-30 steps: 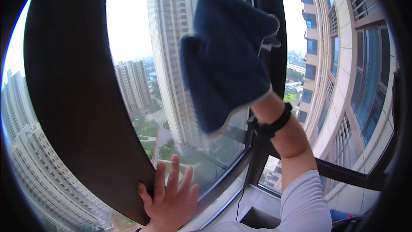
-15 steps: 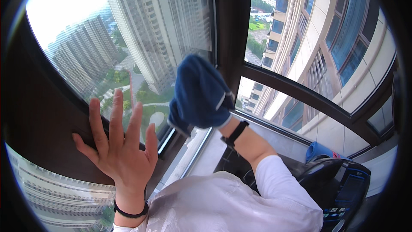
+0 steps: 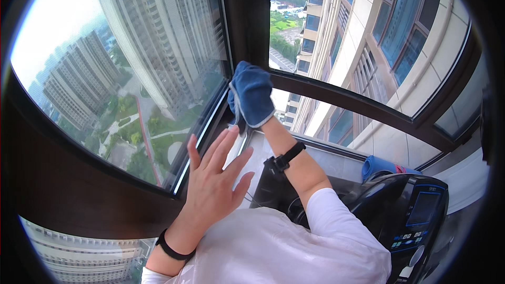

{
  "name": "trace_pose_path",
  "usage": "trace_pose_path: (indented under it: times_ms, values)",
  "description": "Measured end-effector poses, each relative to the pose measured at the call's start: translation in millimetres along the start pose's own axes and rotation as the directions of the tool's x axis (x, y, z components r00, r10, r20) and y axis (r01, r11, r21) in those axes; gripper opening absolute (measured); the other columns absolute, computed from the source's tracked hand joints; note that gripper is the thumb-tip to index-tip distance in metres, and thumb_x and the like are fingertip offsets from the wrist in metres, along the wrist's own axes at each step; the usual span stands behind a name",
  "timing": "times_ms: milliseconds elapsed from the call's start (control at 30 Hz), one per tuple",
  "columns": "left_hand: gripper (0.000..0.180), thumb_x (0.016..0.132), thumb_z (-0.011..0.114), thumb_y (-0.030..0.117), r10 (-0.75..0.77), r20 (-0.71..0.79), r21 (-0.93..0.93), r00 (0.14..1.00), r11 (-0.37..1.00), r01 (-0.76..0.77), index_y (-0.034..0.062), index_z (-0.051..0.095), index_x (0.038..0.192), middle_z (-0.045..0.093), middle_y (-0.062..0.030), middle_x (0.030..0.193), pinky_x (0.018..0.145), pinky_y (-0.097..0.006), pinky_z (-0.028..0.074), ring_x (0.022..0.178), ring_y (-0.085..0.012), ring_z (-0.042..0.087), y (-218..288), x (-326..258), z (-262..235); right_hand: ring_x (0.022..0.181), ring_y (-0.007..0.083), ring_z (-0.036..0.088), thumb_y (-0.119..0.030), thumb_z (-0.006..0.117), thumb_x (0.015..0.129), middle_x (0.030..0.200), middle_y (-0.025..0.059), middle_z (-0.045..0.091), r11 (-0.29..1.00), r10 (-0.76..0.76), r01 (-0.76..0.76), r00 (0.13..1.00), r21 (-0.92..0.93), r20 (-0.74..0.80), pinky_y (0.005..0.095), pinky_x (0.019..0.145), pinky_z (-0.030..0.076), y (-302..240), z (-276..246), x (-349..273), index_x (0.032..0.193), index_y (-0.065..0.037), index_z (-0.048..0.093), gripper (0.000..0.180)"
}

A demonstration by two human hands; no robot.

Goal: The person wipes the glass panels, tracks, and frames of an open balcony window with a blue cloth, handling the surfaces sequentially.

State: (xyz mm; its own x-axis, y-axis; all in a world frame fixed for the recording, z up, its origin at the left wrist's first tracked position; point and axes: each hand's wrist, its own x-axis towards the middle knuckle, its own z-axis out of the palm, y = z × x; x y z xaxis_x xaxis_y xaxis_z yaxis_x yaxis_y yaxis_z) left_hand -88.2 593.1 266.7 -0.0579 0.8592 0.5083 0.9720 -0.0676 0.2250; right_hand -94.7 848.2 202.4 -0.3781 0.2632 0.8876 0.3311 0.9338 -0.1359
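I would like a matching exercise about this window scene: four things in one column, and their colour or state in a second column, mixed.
Things:
1. cloth
2. left hand
3. window frame
4. right wristband

Descriptions:
A. open, fingers spread
B. blue, covering the right hand
C. black, narrow strap
D. dark brown, upright between two panes

Pairs: 1-B, 2-A, 3-D, 4-C
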Motion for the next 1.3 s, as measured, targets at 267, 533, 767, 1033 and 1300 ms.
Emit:
trace_pose_path:
  times_ms: [267, 533, 767, 1033, 1300]
  values:
    - [0.047, 0.084, 0.067, 0.027, 0.058, 0.095, -0.215, 0.994, 0.976, -0.037, 0.0108, 0.054, 0.126, 0.035, -0.0229, 0.142, 0.108, -0.05, 0.025, 0.118, -0.037, 0.048, 12.0, 95.4, 56.5, 0.131, 0.0316, 0.033, -0.044, 0.047, 0.094, 0.143, 0.0138, 0.036, 0.944, 0.1, 0.03, 0.923, -0.329, 0.37, 0.0357, 0.111, 0.023, 174.4, -185.9, 223.4, 0.141, -0.012, 0.025, 0.061]
    - [0.055, 0.08, 0.07, 0.023, -0.013, 0.027, -0.174, 1.0, 0.985, 0.017, 0.0055, 0.052, 0.129, 0.028, -0.0255, 0.145, 0.103, -0.044, 0.036, 0.123, -0.044, 0.042, -12.3, 181.8, 133.2, 0.084, 0.0236, 0.056, -0.028, 0.052, 0.083, 0.093, 0.0118, 0.054, 0.739, -0.24, 0.386, 0.917, -0.552, 0.319, 0.0342, 0.073, 0.043, 201.2, -124.4, 90.2, 0.093, -0.014, 0.052, 0.018]
    - [0.064, 0.073, 0.073, 0.016, 0.128, -0.068, -0.146, 0.989, 0.98, -0.137, 0.0001, 0.048, 0.13, 0.025, -0.0308, 0.144, 0.103, -0.044, 0.033, 0.127, -0.0454, 0.036, -49.0, 237.5, 165.1, 0.123, 0.0243, 0.049, -0.026, 0.049, 0.085, 0.128, 0.0062, 0.057, 0.813, -0.347, 0.581, 0.529, -0.033, 0.774, 0.0394, 0.109, 0.031, 284.1, -75.1, -10.7, 0.115, -0.01, 0.062, 0.036]
    - [0.08, 0.075, 0.071, 0.013, 0.031, 0.007, -0.207, 0.999, 0.978, -0.029, 0.0044, 0.028, 0.142, 0.014, -0.0281, 0.149, 0.11, -0.043, 0.027, 0.137, -0.0438, 0.022, -93.8, 256.5, 197.1, 0.082, 0.0281, 0.067, -0.047, 0.058, 0.08, 0.088, 0.0094, 0.069, 0.959, 0.16, -0.176, 0.983, -0.221, -0.086, 0.0414, 0.075, 0.053, 257.6, -222.1, 287.0, 0.094, -0.014, 0.069, 0.038]
    - [0.092, 0.079, 0.062, 0.002, -0.162, -0.368, -0.443, 0.916, 0.897, -0.019, 0.0059, 0.002, 0.149, 0.022, -0.0297, 0.142, 0.106, -0.044, 0.033, 0.131, -0.043, 0.033, -106.5, 262.3, 200.2, 0.077, 0.028, 0.063, -0.035, 0.058, 0.074, 0.082, 0.0097, 0.067, 0.784, -0.151, 0.164, 0.986, -0.598, 0.073, 0.0415, 0.069, 0.048, 183.3, -88.4, 281.6, 0.08, -0.013, 0.066, 0.024]
